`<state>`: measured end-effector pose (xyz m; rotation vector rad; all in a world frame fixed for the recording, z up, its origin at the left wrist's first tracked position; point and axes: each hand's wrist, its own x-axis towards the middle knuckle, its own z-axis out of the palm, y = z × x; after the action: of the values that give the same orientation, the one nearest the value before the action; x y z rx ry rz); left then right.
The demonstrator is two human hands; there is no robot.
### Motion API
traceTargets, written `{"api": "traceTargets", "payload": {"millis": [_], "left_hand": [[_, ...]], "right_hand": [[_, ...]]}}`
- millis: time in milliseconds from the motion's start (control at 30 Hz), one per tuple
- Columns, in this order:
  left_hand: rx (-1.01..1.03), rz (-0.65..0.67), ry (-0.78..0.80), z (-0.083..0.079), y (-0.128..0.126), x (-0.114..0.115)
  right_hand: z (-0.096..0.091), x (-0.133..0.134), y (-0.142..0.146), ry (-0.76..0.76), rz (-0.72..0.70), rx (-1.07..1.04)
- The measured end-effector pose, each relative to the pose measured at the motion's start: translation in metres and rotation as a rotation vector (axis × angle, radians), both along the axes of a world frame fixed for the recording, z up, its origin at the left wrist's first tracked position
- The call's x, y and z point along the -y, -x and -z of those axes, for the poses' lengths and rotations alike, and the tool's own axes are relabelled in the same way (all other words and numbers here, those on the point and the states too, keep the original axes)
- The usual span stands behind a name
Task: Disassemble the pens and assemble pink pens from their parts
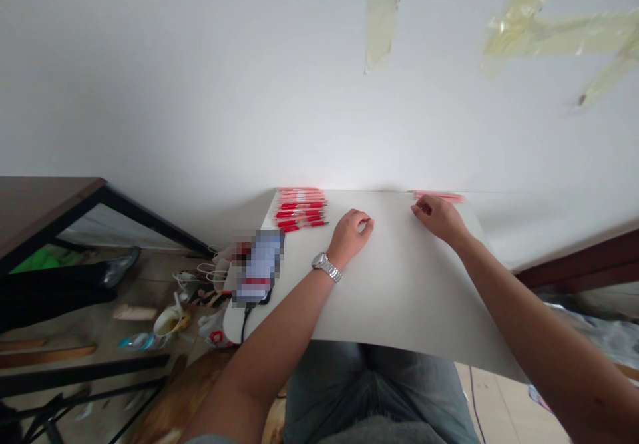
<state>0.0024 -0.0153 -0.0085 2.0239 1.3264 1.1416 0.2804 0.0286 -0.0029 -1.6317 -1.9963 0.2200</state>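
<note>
My left hand (355,229), with a silver wristwatch (327,267) on its wrist, rests curled on the white tabletop (394,284) and holds nothing I can see. A row of red-and-white pens (300,209) lies to its left, near the far edge. My right hand (433,220) is also curled, its fingertips on the surface. It sits just below a flat pinkish-red packet or pen (438,196) at the far edge. A phone with a blurred screen (258,265) lies at the table's left edge, with a black cable (244,322) hanging down from it.
A dark wooden table (44,210) stands at the left. Below it, the floor holds a mug (167,323), a white bag (213,329) and a dark shoe (118,267). A white wall rises behind, with yellowish tape (524,21) at the upper right.
</note>
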Motion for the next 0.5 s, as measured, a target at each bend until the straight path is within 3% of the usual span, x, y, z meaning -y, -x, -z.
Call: {"api": "traceTargets", "payload": {"millis": [200, 500], "left_hand": [[-0.028, -0.012, 0.000, -0.001, 0.000, 0.001], [-0.066, -0.032, -0.010, -0.003, 0.002, -0.001]], "right_hand": [[0.016, -0.002, 0.003, -0.042, 0.004, -0.031], [0.025, -0.018, 0.004, -0.077, -0.071, -0.002]]}}
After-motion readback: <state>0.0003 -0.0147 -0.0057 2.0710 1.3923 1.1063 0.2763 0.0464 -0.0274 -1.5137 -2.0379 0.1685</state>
